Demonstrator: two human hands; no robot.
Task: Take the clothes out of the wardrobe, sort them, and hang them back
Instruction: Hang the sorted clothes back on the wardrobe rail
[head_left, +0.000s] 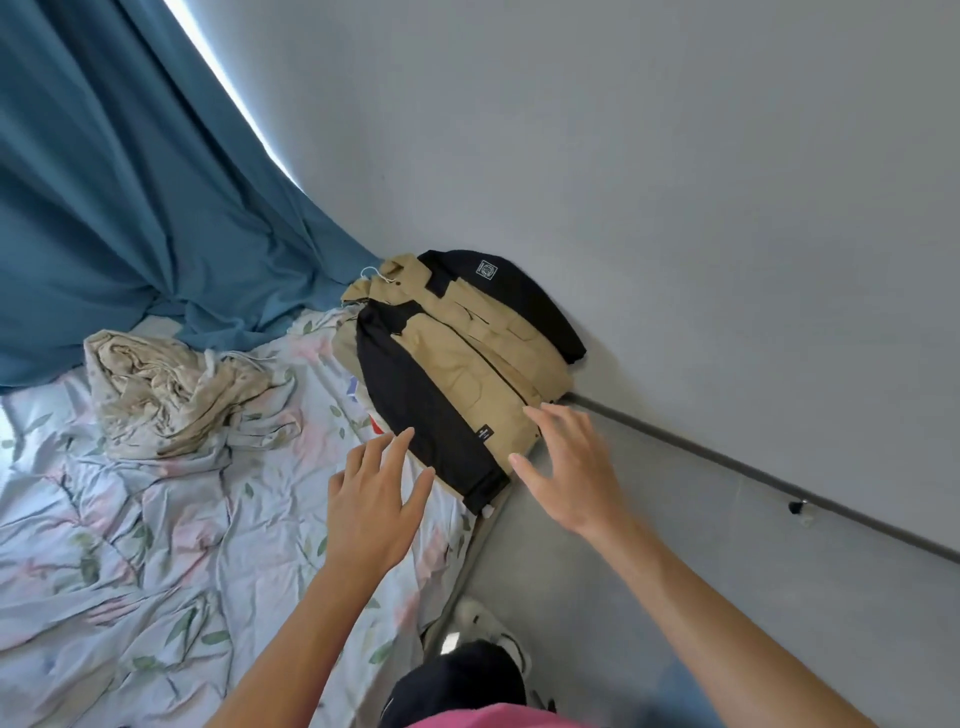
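A tan and black jacket (457, 353) lies flat on the bed's corner next to the wall, with a white hanger hook (375, 274) sticking out at its collar. My left hand (376, 499) hovers over the sheet just short of the jacket's black sleeve, fingers spread and straight. My right hand (566, 467) hovers at the jacket's lower hem, fingers spread, holding nothing. Whether the fingertips touch the cloth is unclear. The wardrobe is out of view.
The bed carries a floral sheet (130, 545) and a crumpled beige cloth (171, 395). A teal curtain (119, 182) hangs at the left. The grey wall (675, 182) meets the floor (649, 545) at a dark skirting strip. A white shoe (488, 629) is below.
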